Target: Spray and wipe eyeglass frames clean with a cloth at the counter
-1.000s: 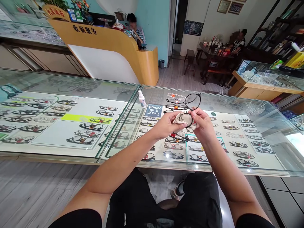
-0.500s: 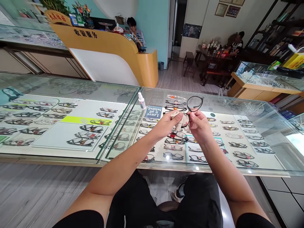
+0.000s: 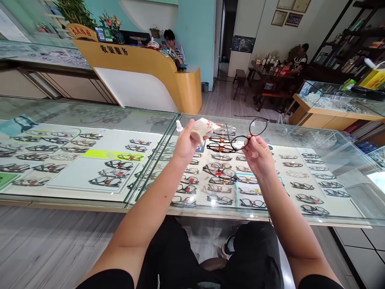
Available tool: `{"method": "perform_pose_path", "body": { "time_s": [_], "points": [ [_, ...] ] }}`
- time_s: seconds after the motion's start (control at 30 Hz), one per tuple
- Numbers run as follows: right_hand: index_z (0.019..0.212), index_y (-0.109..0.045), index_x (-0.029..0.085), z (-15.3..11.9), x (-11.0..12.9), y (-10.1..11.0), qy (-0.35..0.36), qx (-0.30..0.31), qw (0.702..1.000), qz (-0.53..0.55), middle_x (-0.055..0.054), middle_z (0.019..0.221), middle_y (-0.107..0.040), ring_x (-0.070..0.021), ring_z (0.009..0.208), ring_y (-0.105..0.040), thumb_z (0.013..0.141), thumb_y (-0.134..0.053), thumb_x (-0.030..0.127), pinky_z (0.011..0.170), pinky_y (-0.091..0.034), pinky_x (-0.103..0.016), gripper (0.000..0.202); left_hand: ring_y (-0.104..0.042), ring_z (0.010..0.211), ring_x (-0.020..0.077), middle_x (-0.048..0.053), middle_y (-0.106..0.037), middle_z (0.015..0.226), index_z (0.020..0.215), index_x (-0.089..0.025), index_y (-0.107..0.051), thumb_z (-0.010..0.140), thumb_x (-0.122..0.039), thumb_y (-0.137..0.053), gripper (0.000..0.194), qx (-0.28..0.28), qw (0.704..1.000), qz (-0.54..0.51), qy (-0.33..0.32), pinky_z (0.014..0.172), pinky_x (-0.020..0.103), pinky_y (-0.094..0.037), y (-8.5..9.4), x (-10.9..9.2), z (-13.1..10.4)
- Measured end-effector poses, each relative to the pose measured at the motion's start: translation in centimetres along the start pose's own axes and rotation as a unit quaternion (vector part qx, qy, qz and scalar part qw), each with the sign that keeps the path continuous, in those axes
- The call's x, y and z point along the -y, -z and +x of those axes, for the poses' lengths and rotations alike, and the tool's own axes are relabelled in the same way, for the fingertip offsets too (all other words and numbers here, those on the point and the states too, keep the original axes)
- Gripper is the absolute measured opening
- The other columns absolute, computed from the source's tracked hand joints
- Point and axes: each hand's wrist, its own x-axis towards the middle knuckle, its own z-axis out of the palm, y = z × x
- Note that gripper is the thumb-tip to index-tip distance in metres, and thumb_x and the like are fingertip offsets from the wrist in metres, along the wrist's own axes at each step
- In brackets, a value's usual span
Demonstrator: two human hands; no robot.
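A pale cleaning cloth point(image 3: 202, 129) with red print is bunched in my left hand point(image 3: 187, 143), whose fingers are closed round it. My right hand point(image 3: 259, 154) pinches black-rimmed eyeglasses point(image 3: 240, 142) near the middle of the frame, holding them up and tilted above the glass counter, with the temples spread. Cloth and eyeglasses are apart. Behind my left hand stands a white spray bottle point(image 3: 179, 126), mostly hidden by the hand; only its top and a bit of its side show.
Beneath my hands, a glass display case point(image 3: 323, 208) holds rows of eyeglasses on white boards. A second case point(image 3: 67, 192) adjoins it on the left. Beyond stands a yellow cashier counter point(image 3: 188, 86) with a seated person point(image 3: 173, 48). Another person sits at a dark table far right.
My left hand has moved left with the cloth, away from the eyeglasses. My right hand has shifted slightly right and lower, and the eyeglasses are turned so both lenses and the temples show.
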Motion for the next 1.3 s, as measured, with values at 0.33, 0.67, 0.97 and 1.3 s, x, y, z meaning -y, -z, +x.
{"method": "perform_pose_path", "body": {
  "time_s": [0.33, 0.67, 0.97, 1.3],
  "points": [
    [0.081, -0.077, 0.024, 0.3, -0.2, 0.1, -0.011, -0.006, 1.0, -0.015, -0.001, 0.099, -0.07, -0.0099, 0.069, -0.043, 0.067, -0.103, 0.049, 0.065, -0.046, -0.024, 0.038, -0.068, 0.13, 0.0302, 0.016, -0.069, 0.147, 0.142, -0.018, -0.061, 0.1, -0.03, -0.062, 0.043, -0.059, 0.889, 0.453, -0.033, 0.109, 0.045, -0.054, 3.8, 2.2, 2.2],
    [0.085, -0.076, 0.026, 0.5, -0.6, 0.5, 0.017, -0.006, 0.997, -0.071, -0.002, 0.099, -0.071, -0.0126, 0.069, -0.042, 0.074, -0.096, 0.054, 0.065, -0.042, -0.029, 0.037, -0.043, 0.162, 0.0411, 0.025, -0.047, 0.17, 0.164, -0.013, -0.043, 0.1, -0.046, -0.06, 0.074, 0.045, 0.7, 0.709, 0.071, 0.131, 0.054, -0.033, 3.1, 2.4, 0.8],
    [0.094, -0.067, 0.026, 0.1, -0.1, 0.9, 0.245, 0.011, 0.885, -0.395, -0.002, 0.088, -0.059, -0.022, 0.085, -0.052, 0.104, -0.066, 0.047, 0.082, -0.043, -0.039, 0.024, -0.039, 0.163, 0.0342, 0.018, -0.043, 0.174, 0.168, -0.024, -0.037, 0.104, -0.06, -0.058, 0.077, 0.011, 0.779, 0.567, -0.268, 0.135, 0.056, -0.027, 1.2, 1.2, -1.1],
    [0.109, -0.059, 0.026, -0.3, 0.5, 1.0, 0.289, 0.154, 0.704, -0.63, -0.008, 0.108, -0.072, -0.0306, 0.105, -0.058, 0.112, -0.047, 0.029, 0.092, -0.041, -0.049, 0.013, -0.039, 0.164, 0.0338, 0.01, -0.046, 0.175, 0.164, -0.033, -0.051, 0.105, -0.056, -0.061, 0.064, 0.229, 0.741, 0.506, -0.377, 0.136, 0.06, -0.031, 0.0, 0.3, -2.0]
  ]
}}
